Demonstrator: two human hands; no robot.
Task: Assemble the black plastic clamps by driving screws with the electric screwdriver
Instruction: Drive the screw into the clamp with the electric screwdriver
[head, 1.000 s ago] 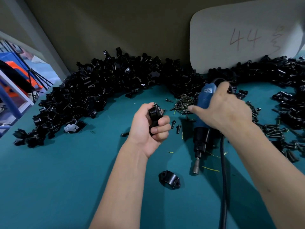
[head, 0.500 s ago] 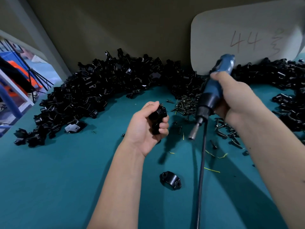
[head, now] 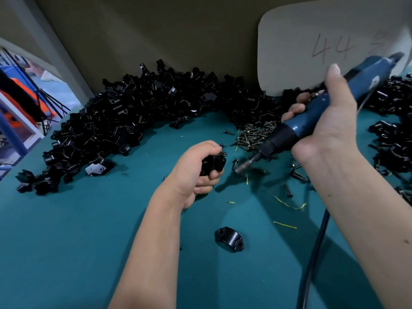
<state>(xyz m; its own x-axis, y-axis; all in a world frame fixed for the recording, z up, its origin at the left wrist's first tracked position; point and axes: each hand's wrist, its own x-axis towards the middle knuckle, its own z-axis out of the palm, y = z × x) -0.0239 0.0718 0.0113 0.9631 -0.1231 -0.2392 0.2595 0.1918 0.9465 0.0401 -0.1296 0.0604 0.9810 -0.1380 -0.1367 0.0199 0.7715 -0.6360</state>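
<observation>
I'm seeing the left hand (head: 196, 172) gripping a black clamp (head: 213, 163) above the teal table (head: 66, 241), fingers curled tight. Right hand (head: 330, 121) is wrapping the electric screwdriver (head: 312, 117), bit angling toward the clamp, not touching.

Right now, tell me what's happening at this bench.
A person is assembling black plastic clamps. The left hand grips a clamp just above the teal table, while the right hand holds the blue electric screwdriver tilted down, its bit close to the clamp but not yet touching it. A lone clamp half lies nearer the person, loose screws are heaped beyond the hands, and a large pile of clamp parts runs along the back wall.
</observation>
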